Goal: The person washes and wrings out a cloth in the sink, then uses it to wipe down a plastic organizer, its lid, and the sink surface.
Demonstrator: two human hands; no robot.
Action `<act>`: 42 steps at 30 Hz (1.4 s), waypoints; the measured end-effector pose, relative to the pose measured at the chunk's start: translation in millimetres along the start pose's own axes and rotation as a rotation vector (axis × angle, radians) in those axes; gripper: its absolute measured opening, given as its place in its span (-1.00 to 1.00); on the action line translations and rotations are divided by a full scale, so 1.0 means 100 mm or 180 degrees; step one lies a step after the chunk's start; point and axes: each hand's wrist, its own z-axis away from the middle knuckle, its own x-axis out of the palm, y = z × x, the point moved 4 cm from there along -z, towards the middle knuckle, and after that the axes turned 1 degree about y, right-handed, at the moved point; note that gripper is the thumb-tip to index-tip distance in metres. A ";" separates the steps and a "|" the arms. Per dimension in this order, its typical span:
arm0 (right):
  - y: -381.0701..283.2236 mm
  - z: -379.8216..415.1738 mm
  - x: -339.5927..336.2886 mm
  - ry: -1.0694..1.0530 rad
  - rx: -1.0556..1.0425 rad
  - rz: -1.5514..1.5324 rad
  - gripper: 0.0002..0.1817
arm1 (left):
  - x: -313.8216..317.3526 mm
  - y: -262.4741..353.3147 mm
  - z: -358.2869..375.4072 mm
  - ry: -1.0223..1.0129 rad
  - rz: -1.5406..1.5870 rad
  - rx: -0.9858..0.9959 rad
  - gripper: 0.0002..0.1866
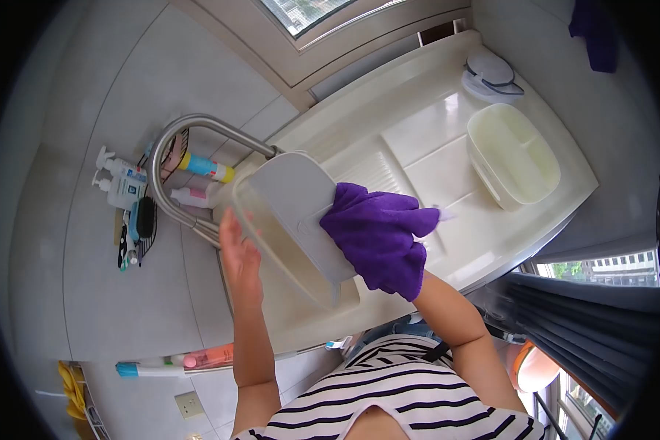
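Over the cream sink (pixel 447 169), the left hand (pixel 240 260) grips a translucent plastic container (pixel 290 220); the right hand (pixel 389 253), wrapped in a fuzzy purple cloth (pixel 378 235), presses its grey side. Curved steel faucet (pixel 180 139) arches beside it.

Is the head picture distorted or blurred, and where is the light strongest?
Head view: strong fisheye bending, with dark corners; the faucet and the tub look sharp; daylight from the window brightens the white drainboard; the purple cloth on the right hand is slightly soft; the left hand is evenly lit.
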 end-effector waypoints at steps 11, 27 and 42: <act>-0.10 0.08 0.24 -0.0060 -0.0602 0.1744 -0.67 | 0.29 0.02 -0.21 0.0652 0.0681 -0.0134 -0.38; -0.42 0.09 0.00 -0.0701 -0.0961 0.1214 -0.84 | 0.28 0.08 -0.21 0.0151 0.0760 -0.0492 -0.40; -0.71 0.10 0.02 -0.2624 -0.0554 0.3025 -0.82 | 0.46 0.06 -0.08 -0.0270 0.1272 -0.1004 -0.41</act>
